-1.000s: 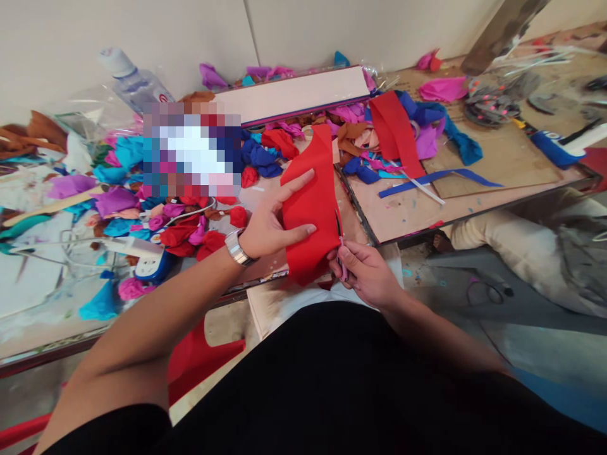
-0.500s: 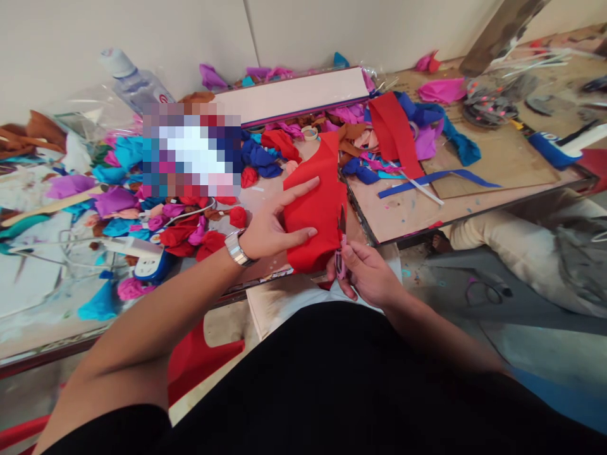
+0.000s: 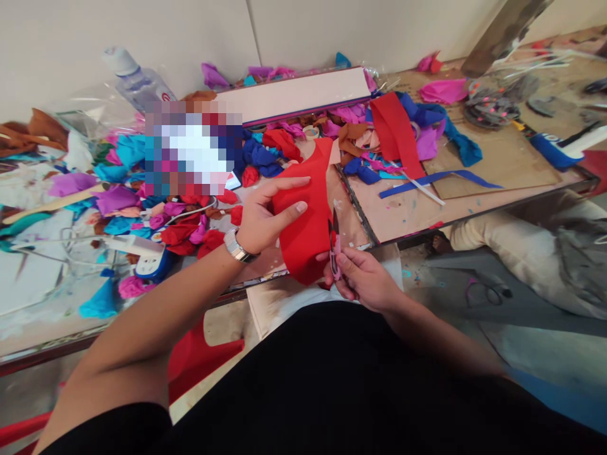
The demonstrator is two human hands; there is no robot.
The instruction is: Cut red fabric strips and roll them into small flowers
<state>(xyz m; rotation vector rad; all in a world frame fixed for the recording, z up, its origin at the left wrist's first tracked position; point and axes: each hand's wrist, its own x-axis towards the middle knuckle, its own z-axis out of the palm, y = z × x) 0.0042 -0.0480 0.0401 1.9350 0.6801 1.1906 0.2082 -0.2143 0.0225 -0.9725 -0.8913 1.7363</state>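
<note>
A sheet of red cloth point(image 3: 306, 237) lies over the table's front edge, its lower end hanging a little past it. My left hand point(image 3: 269, 212) rests on the cloth's left side, thumb and fingers spread. In my right hand point(image 3: 363, 275) is a pair of scissors with pink handles point(image 3: 336, 262). Their dark blades point away from me along the cloth's right edge. The blades look parted, and a small bit of red shows beside them. Some fingers of my right hand are hidden behind the handles and cloth.
Crumpled cloth pieces in many colours cover the left table, with a blue-and-white power strip point(image 3: 154, 262) and cables. A plastic bottle point(image 3: 137, 79) stands behind. On the right table lie a folded red strip point(image 3: 396, 133) and a blue strip point(image 3: 441, 183). Another person's leg point(image 3: 502, 234) shows at right.
The red cloth has shifted left and turned slightly, baring more table on its right. The scissors have moved slightly left and towards me; my left hand has shifted slightly left.
</note>
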